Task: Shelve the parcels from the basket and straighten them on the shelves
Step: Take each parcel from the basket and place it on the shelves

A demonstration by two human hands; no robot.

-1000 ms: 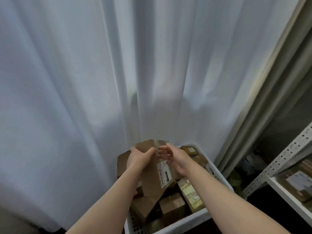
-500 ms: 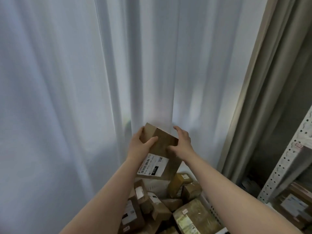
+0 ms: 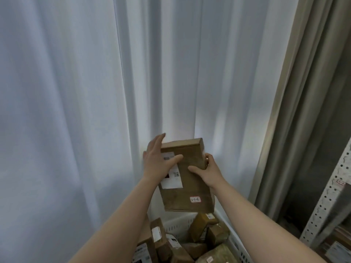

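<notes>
I hold a flat brown cardboard parcel [image 3: 190, 185] upright in front of the white curtain, above the basket. It carries a white shipping label and a small handwritten sticker near its lower edge. My left hand [image 3: 157, 162] lies on its left side with the thumb across the label and the fingers straight along the edge. My right hand [image 3: 207, 171] grips its right edge, thumb on the front face. Below stands the white plastic basket [image 3: 175, 227], filled with several brown parcels [image 3: 204, 225].
A white curtain [image 3: 76, 111] fills the left and centre, and a beige curtain [image 3: 303, 111] hangs to its right. The perforated white upright of a metal shelf [image 3: 326, 202] stands at the far right, with parcels [image 3: 340, 247] on its lower level.
The parcel has come up out of the basket and been turned upright, its label now facing me. Both hands have shifted their grip, and the view has swung up and to the right.
</notes>
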